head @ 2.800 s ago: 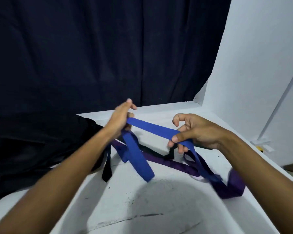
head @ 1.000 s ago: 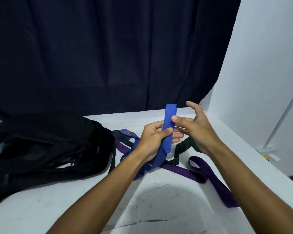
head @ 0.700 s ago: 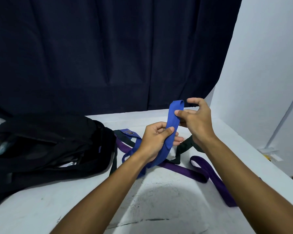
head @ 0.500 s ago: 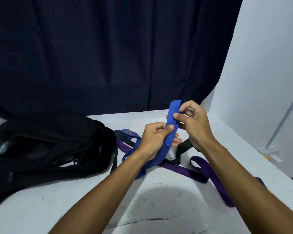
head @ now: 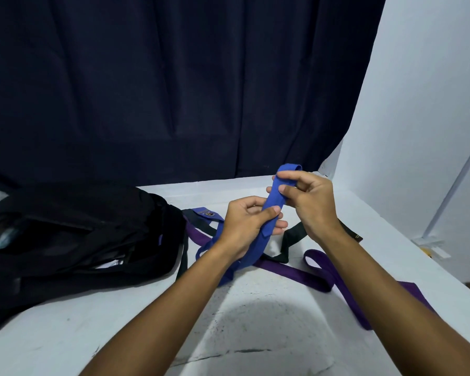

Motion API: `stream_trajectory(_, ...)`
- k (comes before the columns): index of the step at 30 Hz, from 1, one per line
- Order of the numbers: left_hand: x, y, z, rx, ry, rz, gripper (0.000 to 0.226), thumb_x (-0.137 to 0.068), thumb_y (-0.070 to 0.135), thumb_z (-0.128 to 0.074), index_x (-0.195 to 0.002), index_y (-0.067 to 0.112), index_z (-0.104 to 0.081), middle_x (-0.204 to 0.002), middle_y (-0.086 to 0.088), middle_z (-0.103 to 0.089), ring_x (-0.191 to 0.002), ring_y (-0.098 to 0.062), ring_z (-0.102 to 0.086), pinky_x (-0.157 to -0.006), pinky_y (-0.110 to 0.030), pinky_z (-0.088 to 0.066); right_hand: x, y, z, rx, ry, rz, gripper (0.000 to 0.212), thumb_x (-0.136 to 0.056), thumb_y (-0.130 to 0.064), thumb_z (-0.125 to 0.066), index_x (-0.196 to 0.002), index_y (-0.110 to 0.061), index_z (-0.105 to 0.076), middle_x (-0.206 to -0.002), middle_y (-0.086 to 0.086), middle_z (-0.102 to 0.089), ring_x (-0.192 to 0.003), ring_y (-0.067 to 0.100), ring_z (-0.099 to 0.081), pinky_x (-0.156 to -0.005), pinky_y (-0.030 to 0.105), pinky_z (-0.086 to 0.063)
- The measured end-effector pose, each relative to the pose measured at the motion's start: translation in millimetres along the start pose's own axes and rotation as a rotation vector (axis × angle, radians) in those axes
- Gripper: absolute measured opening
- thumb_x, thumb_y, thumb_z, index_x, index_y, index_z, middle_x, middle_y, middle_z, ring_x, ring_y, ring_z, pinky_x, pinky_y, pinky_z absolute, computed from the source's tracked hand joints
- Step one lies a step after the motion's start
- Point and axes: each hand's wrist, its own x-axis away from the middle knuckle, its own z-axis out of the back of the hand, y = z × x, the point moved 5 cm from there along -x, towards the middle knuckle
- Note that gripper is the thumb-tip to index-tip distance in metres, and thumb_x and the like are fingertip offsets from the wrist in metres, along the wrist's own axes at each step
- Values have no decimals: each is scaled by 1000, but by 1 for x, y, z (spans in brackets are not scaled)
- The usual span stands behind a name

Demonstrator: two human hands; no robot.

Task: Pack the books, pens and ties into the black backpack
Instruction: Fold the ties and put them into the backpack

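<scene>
The right hand (head: pixel 308 204) pinches the folded upper end of the blue tie (head: pixel 276 202) between thumb and fingertips, while the left hand (head: pixel 246 226) grips the band lower down, thumb pressed across it, both held above the table (head: pixel 65 335) to the right of the black backpack (head: pixel 73 240). The fabric appears light, limp and smooth, so a fold will likely spring open unless pinched at the fold itself. A purple tie (head: pixel 304 272) and a black tie (head: pixel 291 240) lie on the table beyond the hands, right of the backpack.

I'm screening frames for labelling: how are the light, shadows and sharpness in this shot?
Head view: dim, bluish light; a soft head shadow lies on the white table; the black backpack loses detail in darkness; hands and blue tie look sharp; wide-angle lens bends the right wall's edges.
</scene>
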Motion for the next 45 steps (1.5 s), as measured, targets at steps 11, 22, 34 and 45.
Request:
stream_trajectory(11,-1,-4,-3,-45,7,-9,17,-89,-1,-64,-103,-12,-62,-80,-17,-70,-65,-25,-71,-63,-32,-60,2,-3,2,-58,143,80,20,-87,9,-59,-91,-8,-48,-85,15,-69,-68,27,-72,-60,39,-60)
stream_trajectory(22,-6,-8,9,-330,182,-129,8,-85,12,-73,-89,9,-67,-79,-1,-69,-68,-9,-64,-66,-23,-52,-7,-1,1,-14,60,63,19,-92,8,-53,-95,-3,-68,-97,14,-70,-77,22,-74,-66,31,-60)
stream_trajectory(34,-19,-43,15,586,76,554,78,-96,61,-30,-129,-8,-49,-120,-24,-65,-113,-37,-61,-96,-51,-43,3,-16,-3,-86,-131,-27,28,-86,16,-53,-104,-2,-65,-106,12,-69,-78,28,-73,-68,34,-60)
stream_trajectory(45,-38,3,18,199,-152,307,24,-93,19,-40,-112,8,-50,-119,-19,-66,-93,-41,-68,-79,-52,-53,52,18,5,10,-394,-194,31,-84,20,-55,-98,-5,-68,-105,15,-71,-83,34,-72,-76,43,-59)
